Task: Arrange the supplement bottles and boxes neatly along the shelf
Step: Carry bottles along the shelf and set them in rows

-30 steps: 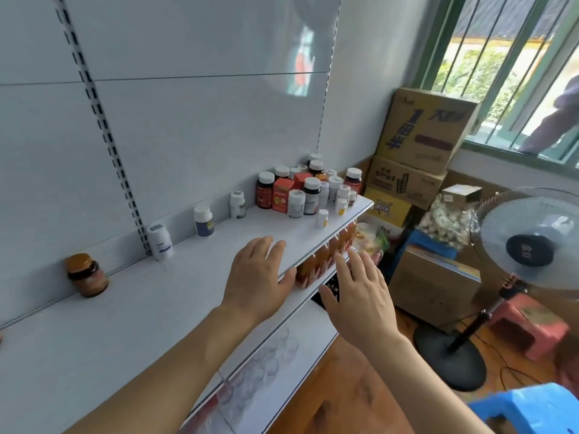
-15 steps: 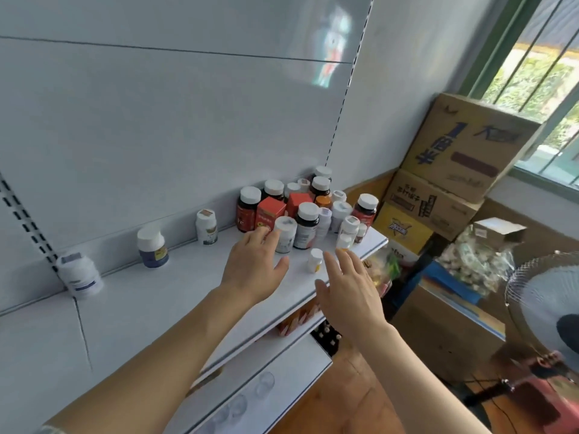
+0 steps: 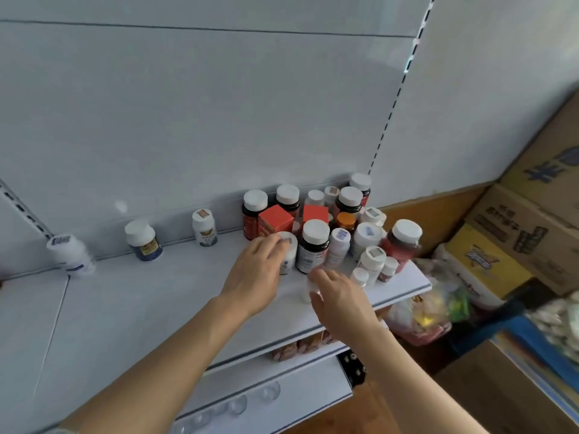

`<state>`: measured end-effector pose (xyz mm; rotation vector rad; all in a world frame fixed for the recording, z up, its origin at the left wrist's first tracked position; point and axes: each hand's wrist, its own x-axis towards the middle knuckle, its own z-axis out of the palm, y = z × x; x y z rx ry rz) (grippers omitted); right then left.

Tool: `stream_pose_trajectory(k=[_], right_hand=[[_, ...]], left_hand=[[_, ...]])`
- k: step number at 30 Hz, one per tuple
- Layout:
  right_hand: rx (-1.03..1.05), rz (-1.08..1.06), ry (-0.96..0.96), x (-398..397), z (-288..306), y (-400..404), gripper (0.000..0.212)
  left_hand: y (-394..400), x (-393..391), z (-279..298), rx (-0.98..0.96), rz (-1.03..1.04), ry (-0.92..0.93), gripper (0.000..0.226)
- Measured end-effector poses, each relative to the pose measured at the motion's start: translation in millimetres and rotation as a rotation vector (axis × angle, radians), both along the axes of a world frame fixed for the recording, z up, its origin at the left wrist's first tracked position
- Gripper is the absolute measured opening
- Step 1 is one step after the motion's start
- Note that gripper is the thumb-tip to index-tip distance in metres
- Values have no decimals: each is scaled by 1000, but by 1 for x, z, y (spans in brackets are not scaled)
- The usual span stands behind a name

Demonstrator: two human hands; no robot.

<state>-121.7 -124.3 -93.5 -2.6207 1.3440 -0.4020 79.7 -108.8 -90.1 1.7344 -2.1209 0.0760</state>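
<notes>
Your left hand (image 3: 255,274) curls its fingers (image 3: 275,242) around a white bottle (image 3: 288,256) at the near edge of the crowd of supplement bottles (image 3: 341,227) packed at the right end of the white shelf (image 3: 131,308). Just at 3 o'clock from that bottle stands a dark bottle with a white cap (image 3: 313,247); at 12 o'clock sit two orange-red boxes (image 3: 275,219), with more capped bottles behind them against the back panel (image 3: 188,120). Your right hand (image 3: 341,302) closes its fingers (image 3: 319,277) over a small white bottle (image 3: 308,289) near the shelf's front lip, at 5 o'clock from the left hand; the hand hides most of that bottle. Out at 9 o'clock, three bottles stand apart along the back panel: a white one with a dark label (image 3: 205,227), a blue-based one (image 3: 143,241), and, farthest left, a blurred white one (image 3: 71,253). Below the front edge runs a lower shelf (image 3: 282,389). At 3 o'clock, beyond the shelf's end, cardboard cartons (image 3: 520,227) are stacked beside a plastic bag (image 3: 419,311).
</notes>
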Motion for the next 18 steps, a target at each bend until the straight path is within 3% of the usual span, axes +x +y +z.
stream_pose_trajectory(k=[7,13,18], right_hand=[[-39,144,-125,-10,-10,-13,18],[12,175,-246,-12,-10,-19,21],[174,81,-539,-9,14,-27,22]], left_hand=[[-2,-17,-3,-73,97,11,31],[1,-17,-3,-114,127,13,29],[19,-1,15,-48,262,429,27]])
